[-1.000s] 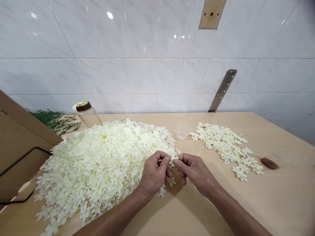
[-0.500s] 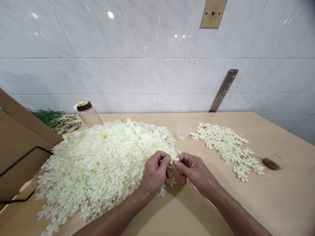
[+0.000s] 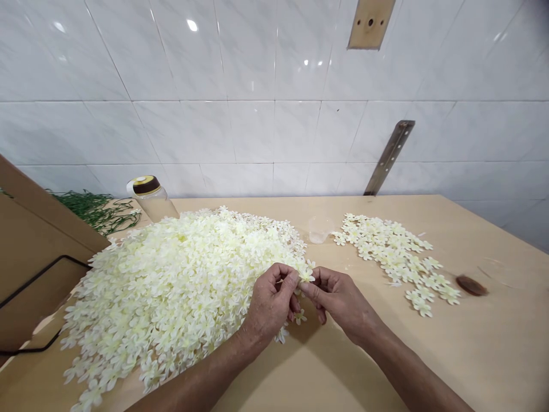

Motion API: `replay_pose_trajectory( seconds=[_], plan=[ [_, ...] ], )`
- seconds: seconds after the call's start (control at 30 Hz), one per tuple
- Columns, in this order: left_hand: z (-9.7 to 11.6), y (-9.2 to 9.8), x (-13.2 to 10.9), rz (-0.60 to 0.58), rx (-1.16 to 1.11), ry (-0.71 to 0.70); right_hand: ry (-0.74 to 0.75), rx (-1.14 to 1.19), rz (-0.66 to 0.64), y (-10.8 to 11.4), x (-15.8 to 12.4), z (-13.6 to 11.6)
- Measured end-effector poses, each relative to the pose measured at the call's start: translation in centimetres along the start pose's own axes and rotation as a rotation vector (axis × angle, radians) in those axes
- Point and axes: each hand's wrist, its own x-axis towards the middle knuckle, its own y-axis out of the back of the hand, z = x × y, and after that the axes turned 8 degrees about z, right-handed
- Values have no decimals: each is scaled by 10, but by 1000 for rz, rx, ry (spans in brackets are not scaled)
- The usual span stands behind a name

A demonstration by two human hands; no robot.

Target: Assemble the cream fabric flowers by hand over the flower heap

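A small pale-yellow artificial flower [image 3: 306, 276] is pinched between the fingertips of both hands. My left hand [image 3: 275, 294] has thumb and forefinger closed on its left side. My right hand [image 3: 337, 294] grips the other side, thumb in front, with the remaining fingers curled. The two sets of fingertips almost meet, and they hide part of the flower. Directly to the left spreads a large heap of the same loose flowers [image 3: 180, 286], reaching up to my left wrist. A few single blossoms lie beneath my hands at the heap's edge.
A smaller spread of flowers [image 3: 386, 246] lies to the right on the wooden table [image 3: 484, 355]. Behind the heap stand a bottle [image 3: 152, 197] and green plastic stems [image 3: 92, 209]. A clear plastic piece [image 3: 319, 229], a brown oval object [image 3: 472, 285] and a cardboard box [image 3: 47, 240] are also there.
The flower between my fingertips has shifted slightly to the right and turned a little. Both hands stay in nearly the same place, still pinching it.
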Motion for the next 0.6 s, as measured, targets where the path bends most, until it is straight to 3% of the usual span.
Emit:
replay_pose_trajectory(
  seconds=[0.13,0.3,0.6],
  plan=[
    [3,1,1,-50,15,17,0,-29,-86,2,-1,-3],
    [8,1,2,18,46,11,-8,-81,-115,3,-1,-1],
    [21,8,8,30,-195,209,-18,-63,-102,5,1,-3]
  ],
)
